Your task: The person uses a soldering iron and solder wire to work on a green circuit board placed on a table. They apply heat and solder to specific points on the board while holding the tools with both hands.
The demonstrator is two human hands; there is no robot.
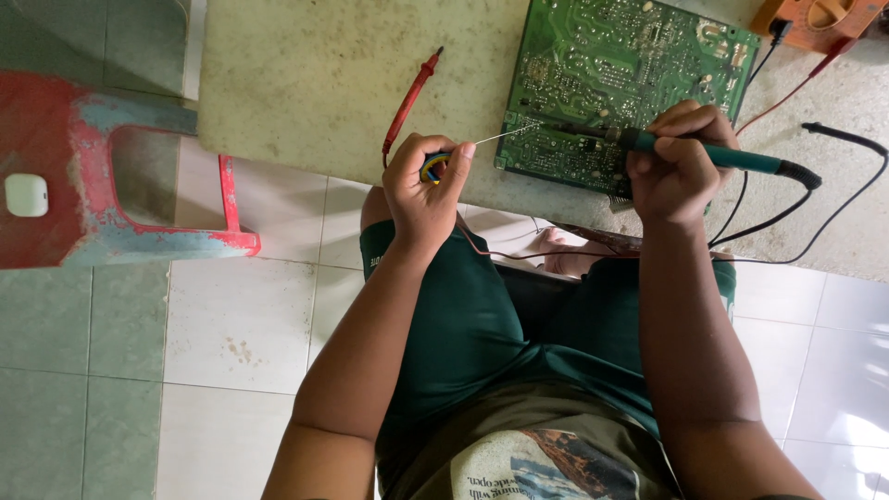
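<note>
Your right hand [681, 167] grips the soldering iron [713, 156], your left hand [421, 190] feeds solder wire [500, 137] onto the circuit board [630, 83]: soldering underway; next, hold both steady at the joint.

The orange plastic meter casing [820, 18] in the upper right corner of the frame is cut off by the top edge, so its dial shows only in part. The green printed circuit board [630, 65] also runs past the top edge. The small coloured spool [433, 168] is mostly hidden inside the left hand [421, 190]. The soldering iron's green handle [732, 157] is partly covered by the right hand [681, 162], and the tip's contact point on the board is too small to tell. The red plastic stool [93, 176] is cropped at the left edge.
</note>
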